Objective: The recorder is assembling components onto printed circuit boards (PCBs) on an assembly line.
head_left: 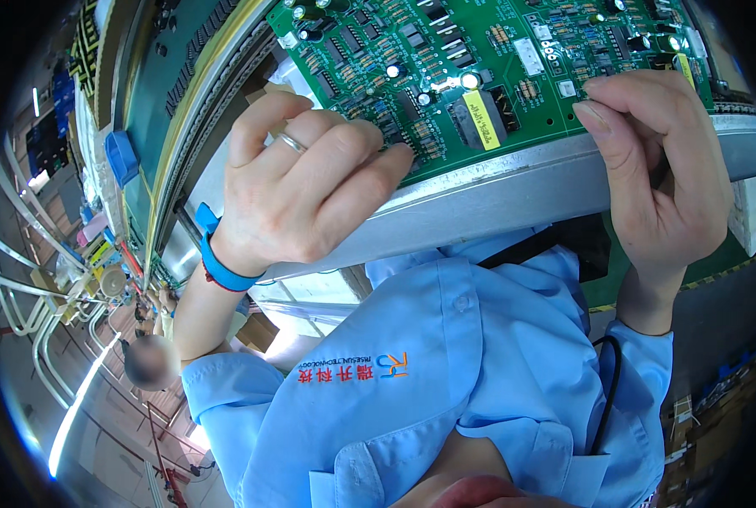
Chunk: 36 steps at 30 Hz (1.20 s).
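A large green circuit board (446, 59), crowded with small parts and bearing a yellow label (482, 118), lies on a grey metal rail (496, 190) in front of me. My left hand (302, 186), with a ring and a blue wrist strap (217, 267), drapes its fingers over the board's near edge; its thumb is hidden below. My right hand (662, 169) is curled at the board's right near edge, thumb and forefinger pinched together there. I cannot tell whether a small part is between them.
A long conveyor frame (171, 127) with a blue clip (122, 157) runs off to the left. Metal tube racks (22, 296) stand beyond it, and another person (149, 360) is at the lower left. A black cable (608, 389) hangs down my blue shirt.
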Tool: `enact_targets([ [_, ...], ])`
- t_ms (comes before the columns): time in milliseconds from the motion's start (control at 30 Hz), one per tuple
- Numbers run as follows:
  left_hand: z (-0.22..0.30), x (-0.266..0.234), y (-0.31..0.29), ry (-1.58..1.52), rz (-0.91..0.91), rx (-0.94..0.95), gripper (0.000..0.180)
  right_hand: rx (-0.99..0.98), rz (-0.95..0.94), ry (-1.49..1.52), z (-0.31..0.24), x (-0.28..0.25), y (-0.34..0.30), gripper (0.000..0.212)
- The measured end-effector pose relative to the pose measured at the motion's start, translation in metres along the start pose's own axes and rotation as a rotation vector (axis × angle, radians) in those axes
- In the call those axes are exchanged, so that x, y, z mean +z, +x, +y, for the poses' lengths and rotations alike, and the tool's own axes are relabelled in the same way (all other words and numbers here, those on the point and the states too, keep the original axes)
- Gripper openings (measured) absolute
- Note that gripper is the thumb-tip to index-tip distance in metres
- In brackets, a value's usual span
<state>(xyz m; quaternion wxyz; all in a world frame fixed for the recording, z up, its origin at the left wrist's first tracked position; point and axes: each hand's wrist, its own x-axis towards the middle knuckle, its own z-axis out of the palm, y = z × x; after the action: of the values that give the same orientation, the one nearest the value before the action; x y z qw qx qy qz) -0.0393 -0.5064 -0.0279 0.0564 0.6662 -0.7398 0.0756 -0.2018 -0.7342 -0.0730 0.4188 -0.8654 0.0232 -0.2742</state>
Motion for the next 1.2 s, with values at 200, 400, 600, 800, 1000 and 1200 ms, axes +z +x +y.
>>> enact_targets([
  [200,-0.004,0.001,0.009,-0.007,-0.014,0.079,0.042,0.025,-0.009,-0.044,-0.002,0.0,0.0,0.015],
  [400,-0.006,0.0,0.015,-0.037,-0.087,0.112,0.041,-0.027,0.079,-0.038,-0.005,0.009,0.002,0.015],
  [600,-0.004,-0.002,0.02,-0.053,-0.086,0.07,0.041,-0.01,-0.021,-0.194,-0.014,-0.003,0.003,0.016],
  [800,0.001,-0.002,-0.005,-0.077,-0.061,-0.073,0.043,0.042,0.14,0.032,-0.004,0.012,-0.006,0.017],
  [1000,0.004,-0.006,-0.006,-0.042,-0.064,-0.114,0.036,0.053,0.019,-0.115,-0.016,0.005,0.004,0.014],
  [1200,0.003,-0.006,-0.002,-0.077,-0.043,-0.086,0.042,-0.012,0.002,-0.077,-0.001,0.001,0.001,0.013],
])
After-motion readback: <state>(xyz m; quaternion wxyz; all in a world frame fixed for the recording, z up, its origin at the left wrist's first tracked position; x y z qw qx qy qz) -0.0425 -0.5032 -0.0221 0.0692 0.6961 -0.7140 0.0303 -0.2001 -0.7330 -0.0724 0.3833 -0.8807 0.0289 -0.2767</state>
